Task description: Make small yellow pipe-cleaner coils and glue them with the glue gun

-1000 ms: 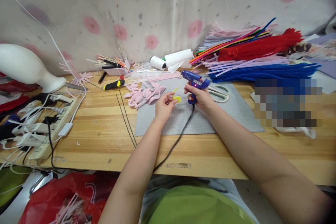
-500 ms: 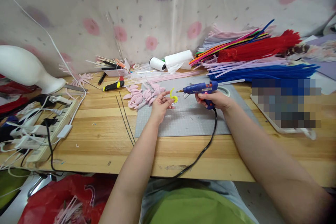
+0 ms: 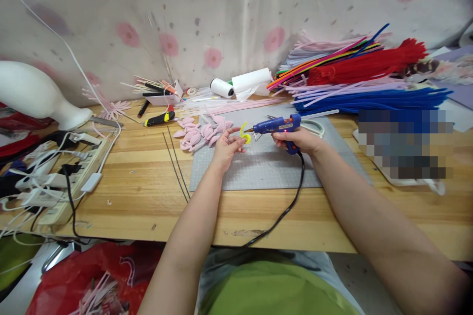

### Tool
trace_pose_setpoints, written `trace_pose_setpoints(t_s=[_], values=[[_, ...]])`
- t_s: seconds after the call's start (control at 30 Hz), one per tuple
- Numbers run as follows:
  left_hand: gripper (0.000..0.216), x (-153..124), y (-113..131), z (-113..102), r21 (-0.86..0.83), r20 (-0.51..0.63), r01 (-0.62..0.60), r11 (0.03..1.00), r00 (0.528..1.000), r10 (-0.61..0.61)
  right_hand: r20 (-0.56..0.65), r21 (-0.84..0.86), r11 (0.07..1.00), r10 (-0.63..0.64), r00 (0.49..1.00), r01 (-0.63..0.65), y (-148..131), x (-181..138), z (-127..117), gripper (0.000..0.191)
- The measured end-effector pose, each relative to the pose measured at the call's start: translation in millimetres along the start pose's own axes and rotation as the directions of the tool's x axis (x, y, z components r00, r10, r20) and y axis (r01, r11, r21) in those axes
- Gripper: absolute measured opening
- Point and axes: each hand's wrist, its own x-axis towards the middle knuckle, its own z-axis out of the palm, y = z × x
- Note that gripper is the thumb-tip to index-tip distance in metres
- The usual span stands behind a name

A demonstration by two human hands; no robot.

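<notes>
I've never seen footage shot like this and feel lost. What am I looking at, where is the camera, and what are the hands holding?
The camera sits on a person's head and looks down at their own two bare arms over a wooden table. There is no machine. The left hand pinches a small yellow pipe-cleaner piece. The right hand grips a blue hot glue gun, with its nozzle at the yellow piece and its black cord trailing off the table's near edge. Both work above a grey cutting mat. Nearby lie pink pipe-cleaner petals, stacks of coloured pipe cleaners and a power strip.
</notes>
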Motion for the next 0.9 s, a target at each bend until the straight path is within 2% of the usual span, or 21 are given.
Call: trace_pose_setpoints(t_s=[0.63,0.9], values=[[0.056,1.7,-2.1,-2.3,0.021,0.008,-0.017,1.000,1.000,0.017,-0.017,-0.053,0.998,0.038,0.999,-0.039,6.2,1.9,-3.6,0.038],[0.054,1.9,-1.7,-2.0,0.025,0.008,-0.010,1.000,1.000,0.010,-0.010,-0.020,0.999,0.041,0.999,-0.041,1.0,-0.3,0.3,0.039]])
